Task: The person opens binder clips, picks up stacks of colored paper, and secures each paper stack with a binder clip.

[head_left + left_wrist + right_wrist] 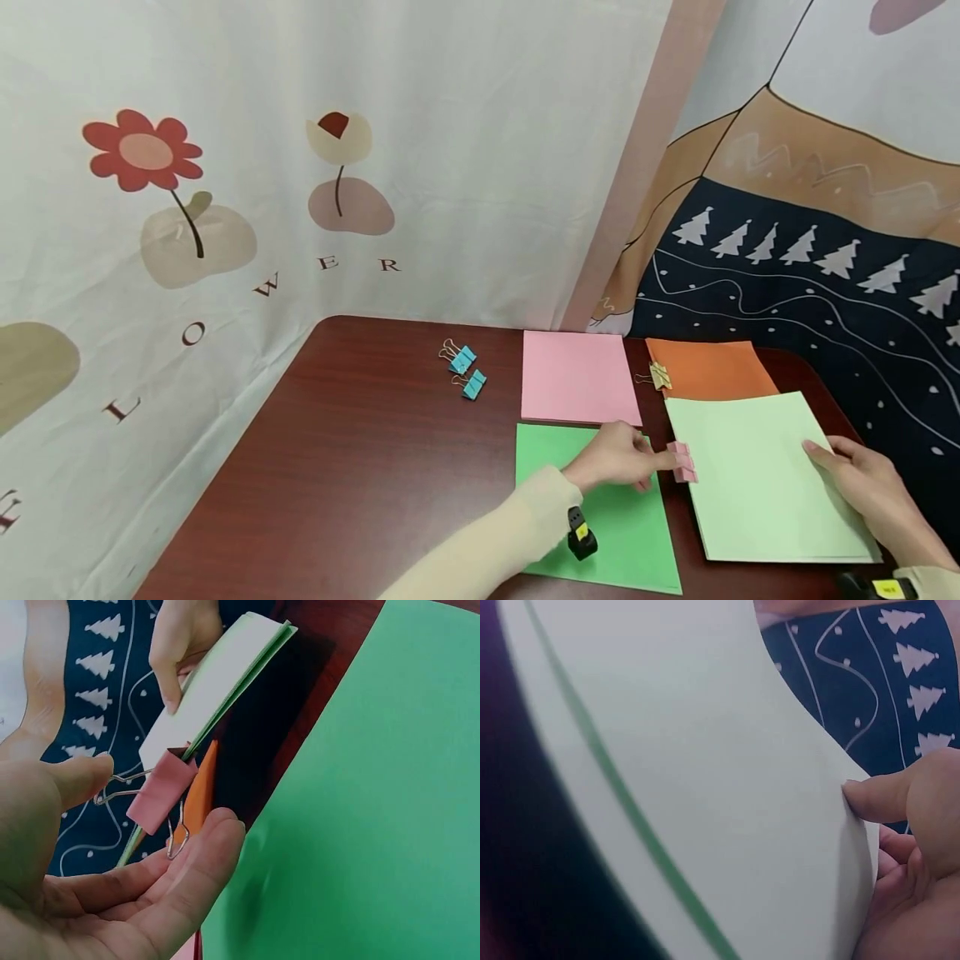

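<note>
One pink clip [160, 793], left hand [617, 455] pinching; right hand [872, 485] gripping pale green sheets [761, 483].

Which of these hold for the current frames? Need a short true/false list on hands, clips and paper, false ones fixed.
1. The left hand has its fingers on the wire handles of the pink binder clip. True.
2. The bright green paper lies nearer the person than the pink paper. True.
3. The yellow binder clip is on the pink paper. False: it is on the orange paper.
4. Two light blue binder clips lie on the table. True.
5. The right hand holds the orange paper. False: it holds the pale green paper stack.
6. In the head view, the pink binder clip is at that stack's right edge. False: left edge.
</note>
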`<state>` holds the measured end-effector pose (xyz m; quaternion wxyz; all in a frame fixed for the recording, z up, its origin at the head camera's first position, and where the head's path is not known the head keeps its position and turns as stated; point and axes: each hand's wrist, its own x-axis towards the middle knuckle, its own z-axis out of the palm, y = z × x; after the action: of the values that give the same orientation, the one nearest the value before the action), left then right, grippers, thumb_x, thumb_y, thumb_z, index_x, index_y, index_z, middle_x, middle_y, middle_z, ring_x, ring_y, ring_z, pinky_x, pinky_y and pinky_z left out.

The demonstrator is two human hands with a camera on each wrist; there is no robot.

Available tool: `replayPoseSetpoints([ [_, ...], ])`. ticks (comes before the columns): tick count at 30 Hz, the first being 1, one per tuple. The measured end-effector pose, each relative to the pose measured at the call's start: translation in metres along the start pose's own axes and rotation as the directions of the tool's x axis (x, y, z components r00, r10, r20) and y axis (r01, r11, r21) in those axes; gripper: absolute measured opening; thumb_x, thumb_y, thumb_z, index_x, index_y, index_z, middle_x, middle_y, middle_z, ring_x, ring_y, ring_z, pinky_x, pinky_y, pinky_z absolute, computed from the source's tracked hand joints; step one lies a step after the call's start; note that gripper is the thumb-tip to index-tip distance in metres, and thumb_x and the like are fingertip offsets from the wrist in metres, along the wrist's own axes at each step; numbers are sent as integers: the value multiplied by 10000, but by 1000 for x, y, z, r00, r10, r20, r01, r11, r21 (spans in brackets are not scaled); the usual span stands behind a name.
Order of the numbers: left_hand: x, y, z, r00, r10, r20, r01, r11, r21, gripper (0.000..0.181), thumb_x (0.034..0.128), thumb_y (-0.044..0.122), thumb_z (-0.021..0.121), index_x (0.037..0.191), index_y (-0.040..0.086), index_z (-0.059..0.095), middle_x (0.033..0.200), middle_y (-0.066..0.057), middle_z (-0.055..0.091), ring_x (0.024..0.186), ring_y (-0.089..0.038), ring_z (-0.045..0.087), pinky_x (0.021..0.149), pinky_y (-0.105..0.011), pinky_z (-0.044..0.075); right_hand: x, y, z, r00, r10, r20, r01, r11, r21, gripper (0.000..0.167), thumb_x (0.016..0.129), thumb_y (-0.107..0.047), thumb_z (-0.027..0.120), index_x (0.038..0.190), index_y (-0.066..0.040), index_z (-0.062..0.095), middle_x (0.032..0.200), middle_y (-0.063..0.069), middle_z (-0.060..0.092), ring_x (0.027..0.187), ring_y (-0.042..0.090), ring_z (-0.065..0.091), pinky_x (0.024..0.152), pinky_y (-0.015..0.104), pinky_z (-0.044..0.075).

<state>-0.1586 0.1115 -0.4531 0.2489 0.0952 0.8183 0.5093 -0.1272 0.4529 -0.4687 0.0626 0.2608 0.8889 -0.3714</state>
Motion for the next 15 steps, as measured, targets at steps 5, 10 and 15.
replayPoseSetpoints([
  [5, 0, 4, 16, 1000, 17, 7, -17, 996, 89, 573, 881, 446, 789, 490, 128, 515, 515, -73, 664, 509, -182, 665, 393, -246, 275, 4, 16, -2, 999, 50, 12, -49, 998, -40, 800, 1031, -636, 421, 1422, 62, 416, 967, 118, 618, 722, 226, 582, 599, 365, 500],
  [10, 1, 6, 30, 998, 51, 29, -56, 979, 196, 680, 901, 438, 760, 385, 145, 430, 431, -61, 602, 426, -147, 622, 329, -217, 225, 7, 33, -2, 997, 72, 34, -70, 995, -67, 740, 1042, -587, 455, 1341, 89, 455, 927, 129, 604, 733, 233, 567, 604, 351, 480],
  [15, 3, 7, 43, 998, 44, 44, -55, 959, 278, 673, 907, 453, 743, 385, 130, 468, 395, -57, 555, 391, -146, 588, 320, -221, 260, 6, 42, -5, 996, 72, 56, -65, 991, -114, 667, 1035, -541, 517, 1195, 106, 530, 921, 156, 594, 760, 225, 556, 618, 335, 467],
])
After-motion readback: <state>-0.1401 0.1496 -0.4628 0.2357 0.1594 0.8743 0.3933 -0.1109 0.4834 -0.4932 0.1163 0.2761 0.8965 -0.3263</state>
